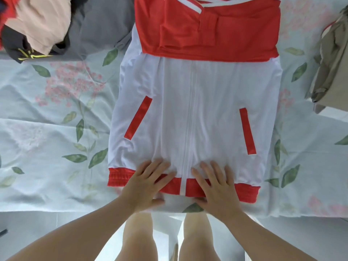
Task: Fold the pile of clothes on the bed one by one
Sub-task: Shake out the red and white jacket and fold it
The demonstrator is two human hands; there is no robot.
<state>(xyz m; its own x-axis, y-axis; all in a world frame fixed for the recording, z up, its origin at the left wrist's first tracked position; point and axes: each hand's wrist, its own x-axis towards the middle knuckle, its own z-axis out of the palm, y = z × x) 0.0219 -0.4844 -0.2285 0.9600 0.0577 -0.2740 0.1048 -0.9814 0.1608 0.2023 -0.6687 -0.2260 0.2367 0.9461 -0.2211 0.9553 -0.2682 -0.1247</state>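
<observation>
Lying lengthwise, collar away — jacket [194, 110], hem under left hand [148, 183], right hand [216, 187].

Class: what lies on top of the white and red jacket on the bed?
Its red sleeves lie folded across the top; the left hand and right hand press flat on the hem. Whatever the sleeves cover is hidden.

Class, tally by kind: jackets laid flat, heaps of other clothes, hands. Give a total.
White-and-red zip jacket laid flat: 1
Heaps of other clothes: 2, a mixed-colour heap far left and a khaki fabric heap at right
Hands flat on the jacket's hem: 2, left hand and right hand
Total: 5
</observation>
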